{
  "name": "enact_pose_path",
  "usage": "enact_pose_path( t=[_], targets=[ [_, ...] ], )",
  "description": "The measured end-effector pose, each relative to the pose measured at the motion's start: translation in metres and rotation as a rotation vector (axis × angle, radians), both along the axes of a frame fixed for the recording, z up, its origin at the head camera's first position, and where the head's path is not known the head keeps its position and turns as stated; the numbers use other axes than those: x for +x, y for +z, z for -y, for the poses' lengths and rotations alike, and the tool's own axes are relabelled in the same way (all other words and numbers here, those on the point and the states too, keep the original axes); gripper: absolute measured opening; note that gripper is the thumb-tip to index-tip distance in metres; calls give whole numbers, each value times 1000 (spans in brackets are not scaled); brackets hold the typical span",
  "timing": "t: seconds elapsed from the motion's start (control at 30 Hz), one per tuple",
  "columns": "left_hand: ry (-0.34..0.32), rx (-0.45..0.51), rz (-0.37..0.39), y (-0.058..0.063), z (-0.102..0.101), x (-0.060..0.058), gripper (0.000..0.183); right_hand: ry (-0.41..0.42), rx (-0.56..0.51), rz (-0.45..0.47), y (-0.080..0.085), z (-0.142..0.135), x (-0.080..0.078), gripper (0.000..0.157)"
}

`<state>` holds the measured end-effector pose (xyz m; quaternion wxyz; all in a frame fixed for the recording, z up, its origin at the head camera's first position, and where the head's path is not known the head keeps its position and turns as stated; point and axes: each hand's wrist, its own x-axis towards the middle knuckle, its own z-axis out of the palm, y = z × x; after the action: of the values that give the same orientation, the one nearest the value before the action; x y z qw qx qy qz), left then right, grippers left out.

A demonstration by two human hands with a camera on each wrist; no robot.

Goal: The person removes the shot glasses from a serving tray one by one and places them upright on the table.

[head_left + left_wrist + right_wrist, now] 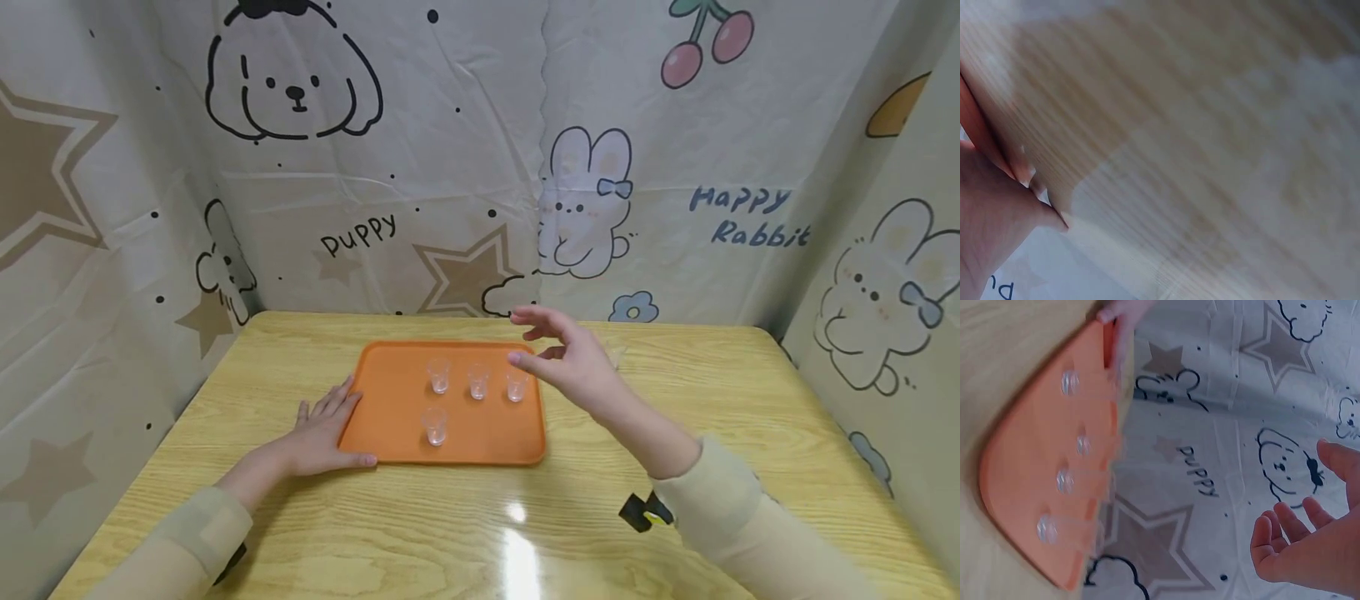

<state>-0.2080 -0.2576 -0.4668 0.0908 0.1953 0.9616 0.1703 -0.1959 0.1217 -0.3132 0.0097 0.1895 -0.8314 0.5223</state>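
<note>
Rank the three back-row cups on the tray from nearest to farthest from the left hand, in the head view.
1. Left cup: back row's left end.
2. Middle cup: between the other two.
3. Right cup: near the right edge of the tray.

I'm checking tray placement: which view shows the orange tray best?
The head view: nearly all of the orange tray shows sharply. The right wrist view shows it slanted and blurrier; the left wrist view, only an edge strip.
</note>
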Motion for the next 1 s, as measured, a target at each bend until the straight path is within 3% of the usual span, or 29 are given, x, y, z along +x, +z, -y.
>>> enact_pose_path(
  t=[0.4, 0.57, 0.73, 1.0],
  targets=[
    [0, -2, -1, 2, -1, 1, 113, 140, 8, 84, -57, 50, 16, 58],
    [-3, 2, -1, 4, -1, 2, 112, 177, 59, 156, -84, 66, 19, 63],
    [-7, 9, 4, 4, -2, 2, 112, 162, 105, 199, -104, 76, 18, 68],
    [-2, 8, 2, 4, -1, 2, 113, 123, 43, 244, -122, 86, 6, 64]
  ],
)
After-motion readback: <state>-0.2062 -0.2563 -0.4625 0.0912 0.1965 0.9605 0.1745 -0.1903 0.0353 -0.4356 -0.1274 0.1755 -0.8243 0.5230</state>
